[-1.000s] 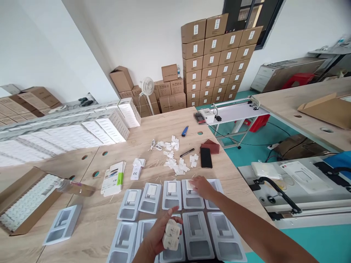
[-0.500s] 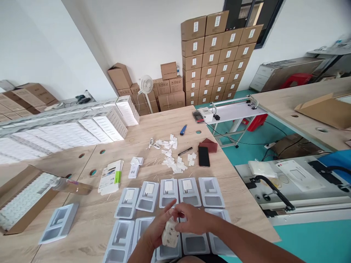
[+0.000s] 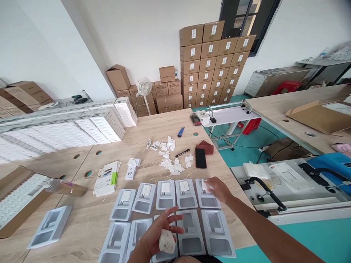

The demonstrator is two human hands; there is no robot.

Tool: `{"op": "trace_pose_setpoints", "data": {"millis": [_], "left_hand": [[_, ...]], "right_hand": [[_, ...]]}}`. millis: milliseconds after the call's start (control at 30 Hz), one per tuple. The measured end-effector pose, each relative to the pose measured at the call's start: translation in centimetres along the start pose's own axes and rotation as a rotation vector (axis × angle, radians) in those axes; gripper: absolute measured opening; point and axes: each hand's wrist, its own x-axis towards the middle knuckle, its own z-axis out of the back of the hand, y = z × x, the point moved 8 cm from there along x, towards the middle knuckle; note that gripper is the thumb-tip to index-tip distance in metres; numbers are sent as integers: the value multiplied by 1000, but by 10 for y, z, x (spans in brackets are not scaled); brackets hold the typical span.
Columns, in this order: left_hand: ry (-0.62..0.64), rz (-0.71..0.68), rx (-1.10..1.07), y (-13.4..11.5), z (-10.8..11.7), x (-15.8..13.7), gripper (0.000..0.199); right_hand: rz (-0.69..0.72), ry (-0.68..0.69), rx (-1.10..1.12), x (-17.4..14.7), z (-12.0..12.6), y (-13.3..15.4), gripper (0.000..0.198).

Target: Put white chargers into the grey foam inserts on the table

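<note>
Two rows of trays (image 3: 186, 193) along the near tabletop (image 3: 153, 128) edge. Lone tray (image 3: 49, 231) toward near left corner, open carton (image 3: 16, 199) behind it at left edge. Leaflets (image 3: 106, 178) behind trays, left of centre. Scattered small parts (image 3: 172, 160) mid-tabletop, phone (image 3: 200, 158) to their right near right edge. Stacked packs (image 3: 63, 131) along far left edge.

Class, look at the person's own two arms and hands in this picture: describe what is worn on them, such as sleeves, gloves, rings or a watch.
Both are bare. The left hand has no glove, and no ring shows on its fingers. The right hand is likewise ungloved, and its forearm shows no sleeve, watch or band as far as the frame's edge.
</note>
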Motion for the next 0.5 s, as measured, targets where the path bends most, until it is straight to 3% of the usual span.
{"op": "trace_pose_setpoints", "data": {"millis": [133, 333, 433, 500], "left_hand": [[-7, -28, -27, 2, 8, -7, 56], [-39, -72, -66, 4, 30, -19, 57], [-41, -92, -64, 5, 41, -25, 56], [-40, -112, -67, 7, 50, -29, 58]], "right_hand": [[84, -55, -55, -1, -16, 2, 38], [81, -76, -84, 0, -8, 1, 33], [45, -72, -68, -1, -11, 27, 29], [46, -34, -17, -3, -24, 70, 28]]}}
